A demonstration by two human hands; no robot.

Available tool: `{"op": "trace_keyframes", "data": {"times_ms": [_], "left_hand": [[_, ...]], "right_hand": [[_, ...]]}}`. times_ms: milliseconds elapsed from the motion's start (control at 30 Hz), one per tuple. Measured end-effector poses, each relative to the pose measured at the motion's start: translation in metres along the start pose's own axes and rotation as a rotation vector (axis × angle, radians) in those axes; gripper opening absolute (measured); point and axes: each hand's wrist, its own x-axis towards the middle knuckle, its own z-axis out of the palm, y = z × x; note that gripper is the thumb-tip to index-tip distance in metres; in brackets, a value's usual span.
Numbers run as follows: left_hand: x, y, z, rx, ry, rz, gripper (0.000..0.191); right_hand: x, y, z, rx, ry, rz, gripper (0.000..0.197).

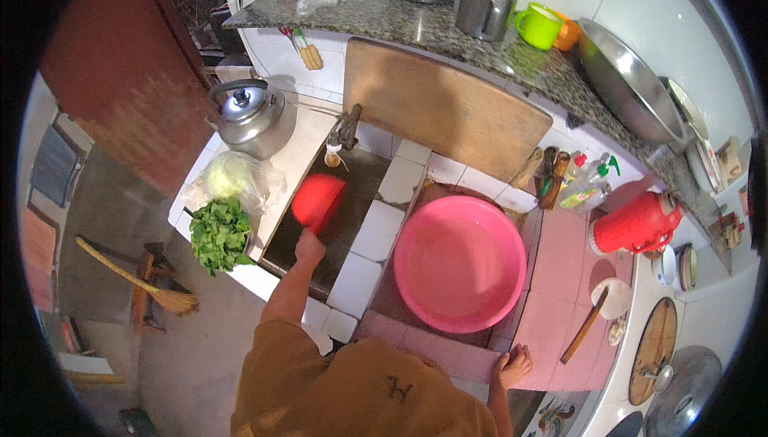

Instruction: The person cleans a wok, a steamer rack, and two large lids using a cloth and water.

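My left hand (310, 249) grips a red plastic scoop (318, 200) by its handle end, over the dark sink basin (366, 188). The scoop is blurred, and what it contains is hidden. A metal tap (344, 127) with a pale fitting on its spout sits just beyond it. In the tiled basin to the right stands a pink plastic tub (459, 263) with water in it. My right hand (515, 368) rests with nothing in it on the pink tiled ledge (432, 347), near the tub's front right side.
On the left ledge are a metal kettle (249, 116), a bagged cabbage (231, 176) and leafy greens (220, 235). A wooden board (441, 107) leans behind. To the right are a red thermos (633, 224), soap bottles (591, 182) and a wooden-handled ladle (585, 326). Metal mugs stand on the granite shelf (390, 14).
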Motion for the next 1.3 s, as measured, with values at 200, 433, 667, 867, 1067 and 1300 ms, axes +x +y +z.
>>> {"op": "trace_keyframes", "data": {"times_ms": [200,433,667,867,1067,1300], "left_hand": [[0.023,-0.029,0.043,0.017,-0.113,-0.097,0.047],[0.034,-0.021,0.089,-0.023,-0.302,-0.054,0.039],[0.058,-0.018,0.090,-0.463,-0.769,-0.218,0.012],[0.033,-0.029,0.040,-1.241,-0.958,-0.566,0.014],[-0.027,-0.024,-0.031,-1.446,-0.942,-0.424,0.015],[-0.087,-0.021,-0.094,-1.349,-0.885,-0.254,0.021]], "right_hand": [[0.000,0.000,0.008,-0.096,0.053,-0.047,0.045],[-0.001,-0.010,0.009,-0.208,0.043,0.056,0.043],[-0.005,-0.014,0.019,-0.176,0.109,0.119,0.031],[0.000,-0.022,0.022,-0.176,0.105,0.164,0.028],[-0.001,-0.019,0.018,-0.188,0.086,0.174,0.035],[-0.005,-0.015,0.020,-0.122,0.108,0.171,0.038]]}}
